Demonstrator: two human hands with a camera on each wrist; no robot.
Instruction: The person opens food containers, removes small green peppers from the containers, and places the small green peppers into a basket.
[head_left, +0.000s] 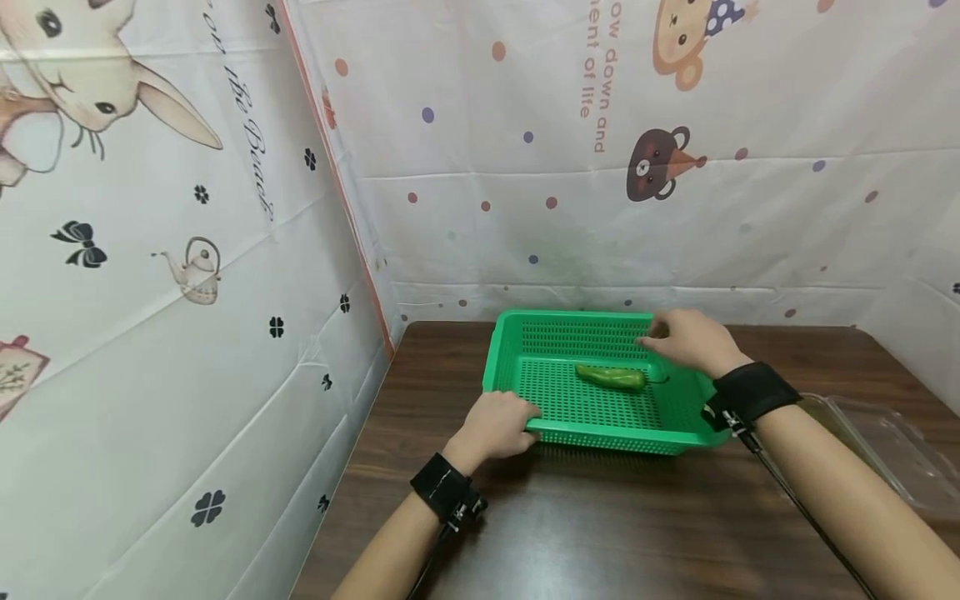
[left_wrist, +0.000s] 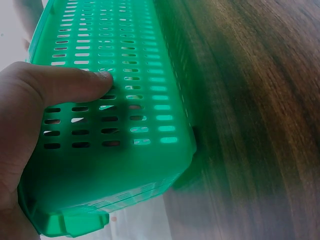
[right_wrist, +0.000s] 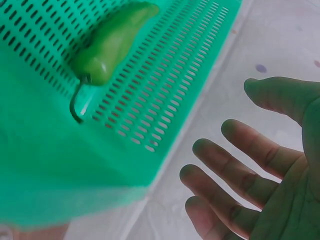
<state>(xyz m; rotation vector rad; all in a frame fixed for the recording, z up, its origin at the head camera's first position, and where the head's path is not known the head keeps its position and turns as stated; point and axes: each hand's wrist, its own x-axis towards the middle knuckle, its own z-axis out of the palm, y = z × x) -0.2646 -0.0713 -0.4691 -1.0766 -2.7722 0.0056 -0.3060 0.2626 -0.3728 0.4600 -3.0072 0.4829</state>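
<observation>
A green plastic basket (head_left: 600,435) with slotted walls stands on the table. Inside lies one green pepper (head_left: 611,377), its thin dark stem pointing right. My left hand (head_left: 497,423) grips the basket's near rim by the left corner; in the left wrist view the thumb (left_wrist: 75,85) presses the slotted outer wall, while the other fingers are hidden behind it. Over the basket's right back part hovers my right hand (head_left: 693,340). The right wrist view shows its fingers (right_wrist: 240,175) spread and relaxed, holding nothing, with the pepper beyond them.
To the right, partly behind my right forearm, a clear plastic container (head_left: 885,442) lies on the brown wooden table (head_left: 600,525). Printed white sheeting (head_left: 480,242) hangs along the back and left of the table. Black bands with cables circle both wrists.
</observation>
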